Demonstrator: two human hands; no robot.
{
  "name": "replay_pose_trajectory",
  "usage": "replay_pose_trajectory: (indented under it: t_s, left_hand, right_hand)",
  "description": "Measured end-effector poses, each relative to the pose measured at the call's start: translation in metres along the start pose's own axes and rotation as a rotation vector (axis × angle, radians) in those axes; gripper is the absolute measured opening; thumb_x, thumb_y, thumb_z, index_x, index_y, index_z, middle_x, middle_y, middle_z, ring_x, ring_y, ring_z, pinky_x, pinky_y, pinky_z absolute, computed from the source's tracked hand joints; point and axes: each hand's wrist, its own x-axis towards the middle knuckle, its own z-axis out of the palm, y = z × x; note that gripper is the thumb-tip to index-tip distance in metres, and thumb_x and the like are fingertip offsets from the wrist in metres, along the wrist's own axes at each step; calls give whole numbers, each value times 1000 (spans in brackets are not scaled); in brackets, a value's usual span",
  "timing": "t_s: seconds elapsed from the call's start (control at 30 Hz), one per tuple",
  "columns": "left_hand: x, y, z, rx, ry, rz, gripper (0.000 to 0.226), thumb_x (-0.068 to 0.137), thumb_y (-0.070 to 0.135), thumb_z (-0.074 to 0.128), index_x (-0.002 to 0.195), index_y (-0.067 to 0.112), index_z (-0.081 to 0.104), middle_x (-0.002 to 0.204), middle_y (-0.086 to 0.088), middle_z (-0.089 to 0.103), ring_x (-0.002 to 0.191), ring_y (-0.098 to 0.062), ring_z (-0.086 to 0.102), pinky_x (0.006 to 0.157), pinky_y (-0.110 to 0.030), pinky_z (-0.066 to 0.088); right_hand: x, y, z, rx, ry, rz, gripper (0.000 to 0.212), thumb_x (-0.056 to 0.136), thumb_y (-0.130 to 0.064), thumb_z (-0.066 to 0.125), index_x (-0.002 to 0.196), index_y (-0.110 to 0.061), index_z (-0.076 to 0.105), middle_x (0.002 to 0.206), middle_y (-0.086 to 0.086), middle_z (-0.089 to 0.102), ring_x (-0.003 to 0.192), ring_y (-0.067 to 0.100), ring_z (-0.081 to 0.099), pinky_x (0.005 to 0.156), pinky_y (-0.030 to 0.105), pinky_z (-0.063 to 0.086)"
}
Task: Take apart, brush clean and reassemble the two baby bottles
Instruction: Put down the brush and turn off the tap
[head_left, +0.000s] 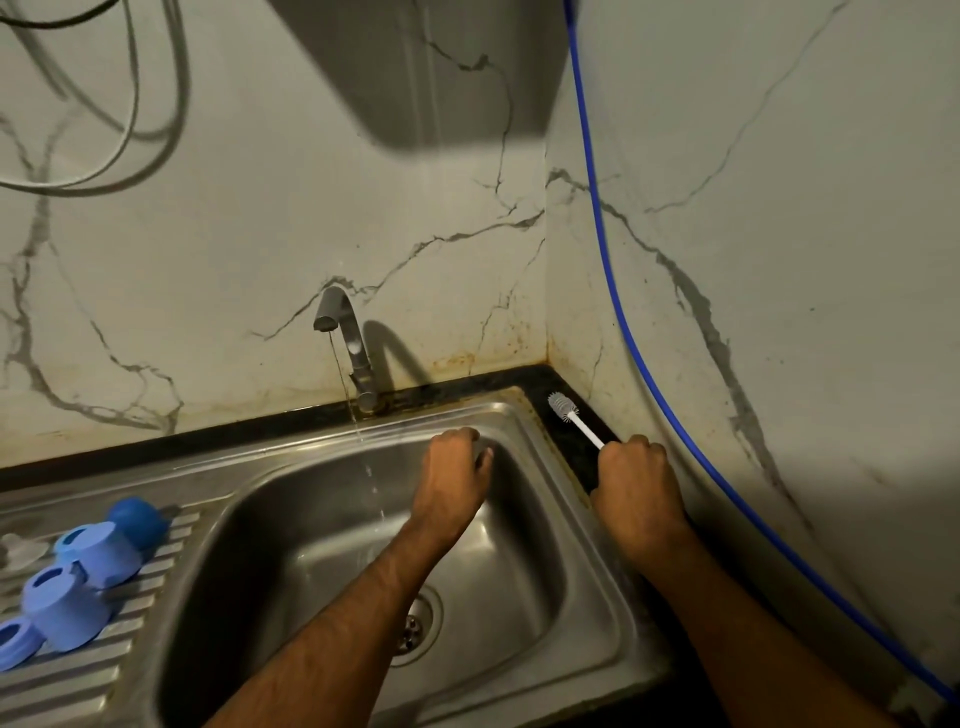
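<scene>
My right hand grips the white handle of a small bottle brush, whose grey bristle head lies on the dark counter strip right of the sink. My left hand hangs over the sink basin with loosely curled fingers and holds nothing. On the ribbed drainboard at the left lie two light blue bottles, a darker blue round cap, a blue ring and a clear teat.
A thin stream of water runs from the metal tap into the basin, left of my left hand. The drain sits in the basin's middle. A blue hose runs down the right wall. Marble walls close the corner.
</scene>
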Motion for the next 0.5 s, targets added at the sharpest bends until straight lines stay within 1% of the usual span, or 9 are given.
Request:
replay_pose_trajectory:
  t_s: [0.17,0.3,0.5]
  left_hand:
    - [0,-2,-4,11,5,-2,35,98,30,60,128,11,62,123,-5,66,114,-15,60,95,-22,43]
    - [-1,-3,-4,5,8,-15,35,98,29,60,128,11,62,123,-5,66,114,-15,60,96,-23,43]
    - [-2,-4,-4,8,-8,-26,37,98,30,59,130,12,60,126,-5,64,117,-16,58,98,-25,43]
  right_hand:
    - [0,1,-3,5,-19,-9,26,100,-26,60,121,-11,63,110,8,60,98,18,59,87,30,56]
    - [1,2,-5,-2,-48,-17,28,100,-27,60,122,-11,62,113,8,60,101,18,59,90,31,55]
    - [-1,2,-7,-11,-48,-16,28,101,-26,59,124,-11,62,114,8,60,101,18,59,90,30,56]
